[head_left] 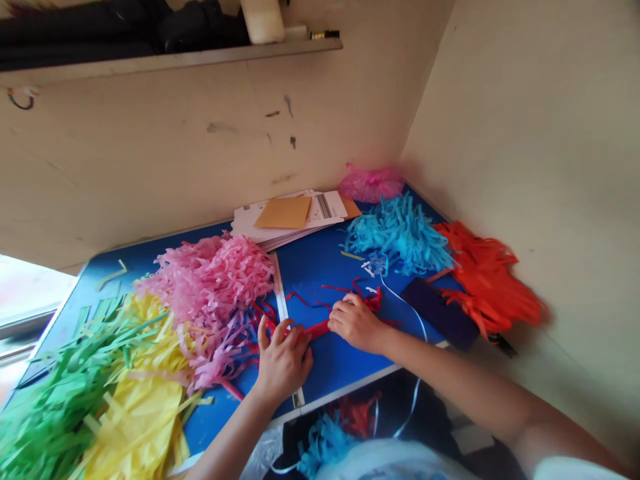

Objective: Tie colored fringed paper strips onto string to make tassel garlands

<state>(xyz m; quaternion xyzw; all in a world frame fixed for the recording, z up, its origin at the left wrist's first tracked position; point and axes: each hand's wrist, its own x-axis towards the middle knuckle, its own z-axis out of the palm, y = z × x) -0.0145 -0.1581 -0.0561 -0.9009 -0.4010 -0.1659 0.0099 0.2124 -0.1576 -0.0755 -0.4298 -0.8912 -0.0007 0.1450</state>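
A red paper strip (317,328) was lying on the blue table (305,267), between both hands. The right hand (356,323) was curled almost closed over the strip. The left hand (283,360) was half open, and it could not be told if the strip was gripped by it. Pink paper strips (215,280) were lying on the table beside this hand.

Red paper strips (316,328), thin, crinkled, loosely tangled, lying flat on the blue bench (320,267). A wider band runs between the hands; right hand (356,323) curled over the bunched part, left hand (283,360) fingertips at the other end. Loose thin ends trail off both ways.
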